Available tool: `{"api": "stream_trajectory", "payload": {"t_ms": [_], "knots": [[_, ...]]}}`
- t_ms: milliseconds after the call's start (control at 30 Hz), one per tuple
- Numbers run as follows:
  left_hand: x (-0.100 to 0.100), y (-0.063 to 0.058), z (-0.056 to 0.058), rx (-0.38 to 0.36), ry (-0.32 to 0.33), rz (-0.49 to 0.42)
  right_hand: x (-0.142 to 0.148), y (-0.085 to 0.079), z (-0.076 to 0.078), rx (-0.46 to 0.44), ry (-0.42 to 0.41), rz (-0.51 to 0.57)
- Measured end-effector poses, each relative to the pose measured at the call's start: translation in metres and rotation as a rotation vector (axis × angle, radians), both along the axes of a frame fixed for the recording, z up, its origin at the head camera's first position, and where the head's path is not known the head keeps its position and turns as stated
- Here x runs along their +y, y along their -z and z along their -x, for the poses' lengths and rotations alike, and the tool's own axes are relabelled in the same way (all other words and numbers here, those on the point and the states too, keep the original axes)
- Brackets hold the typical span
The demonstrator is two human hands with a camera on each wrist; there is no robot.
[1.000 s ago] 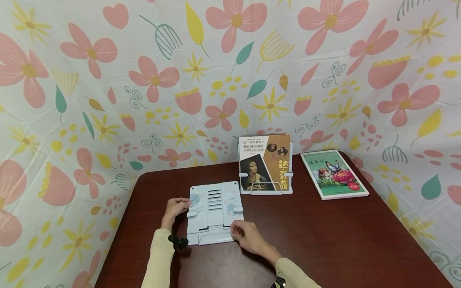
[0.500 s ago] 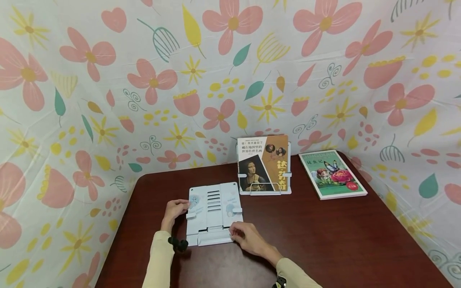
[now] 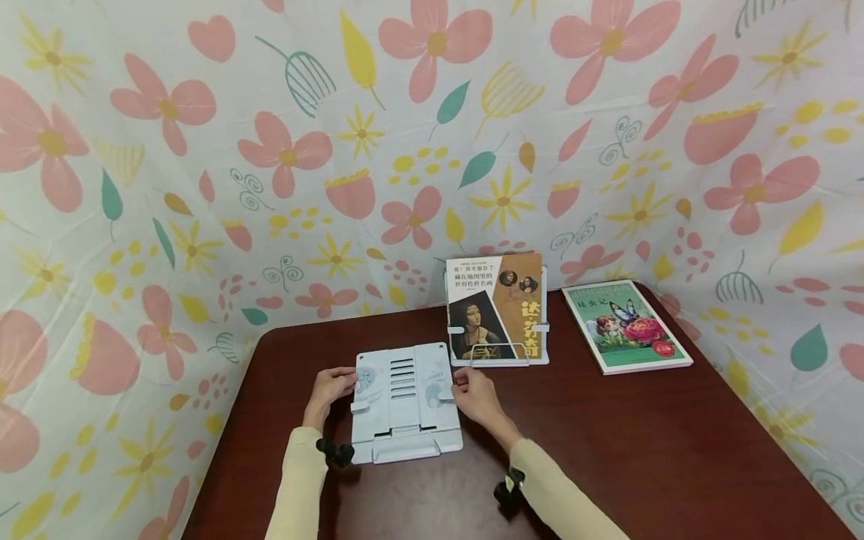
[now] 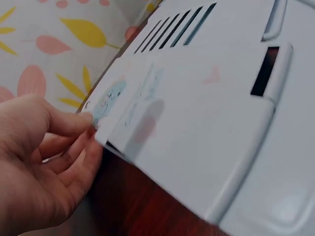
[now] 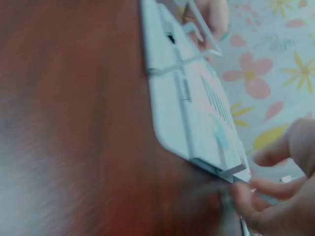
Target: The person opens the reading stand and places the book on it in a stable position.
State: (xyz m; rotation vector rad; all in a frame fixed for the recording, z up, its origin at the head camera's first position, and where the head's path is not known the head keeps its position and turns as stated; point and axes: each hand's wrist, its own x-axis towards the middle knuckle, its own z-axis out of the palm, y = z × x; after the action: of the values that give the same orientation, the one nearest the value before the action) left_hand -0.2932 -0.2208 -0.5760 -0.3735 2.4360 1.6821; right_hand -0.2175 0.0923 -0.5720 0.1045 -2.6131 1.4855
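A pale blue-white book stand point(image 3: 405, 405) lies on the table, with slots down its middle and a small clip on each side. A folded lip runs along its near edge. My left hand point(image 3: 332, 390) pinches the stand's left edge above the left clip; in the left wrist view its thumb point(image 4: 74, 124) lies on the printed cartoon. At the right edge, by the right clip point(image 3: 447, 395), my right hand point(image 3: 478, 397) holds the rim between thumb and curled fingers. The right wrist view shows these fingers point(image 5: 263, 201) at the stand's corner, slightly blurred.
Behind stands a second book stand point(image 3: 499, 363) bearing an orange and white book point(image 3: 496, 307). A green book point(image 3: 628, 330) lies flat at the back right. The dark red-brown table point(image 3: 607, 450) backs onto a flower-patterned cloth point(image 3: 432, 150).
My right hand has moved up from the stand's lower right corner to its right edge beside the clip. My left hand stays at the left edge.
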Motion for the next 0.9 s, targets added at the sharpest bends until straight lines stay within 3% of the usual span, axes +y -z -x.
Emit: {"api": "stream_trajectory", "payload": {"t_ms": [133,300,433,667,900], "knots": [[0.005,-0.005,0.003,0.013,0.006,0.018,-0.004,-0.002,0.016,-0.158,0.045,-0.029],[0.002,-0.01,0.001,0.059,-0.026,-0.043,-0.005,-0.005,0.023,-0.143,0.083,0.027],[-0.003,-0.024,-0.006,0.116,-0.045,-0.146,0.002,-0.015,0.025,-0.108,0.038,0.131],[-0.008,-0.057,-0.029,0.259,-0.059,-0.244,0.019,-0.053,0.03,-0.018,-0.139,0.263],[-0.015,-0.071,-0.06,0.408,-0.025,-0.259,0.022,-0.076,0.013,0.072,-0.205,0.22]]}}
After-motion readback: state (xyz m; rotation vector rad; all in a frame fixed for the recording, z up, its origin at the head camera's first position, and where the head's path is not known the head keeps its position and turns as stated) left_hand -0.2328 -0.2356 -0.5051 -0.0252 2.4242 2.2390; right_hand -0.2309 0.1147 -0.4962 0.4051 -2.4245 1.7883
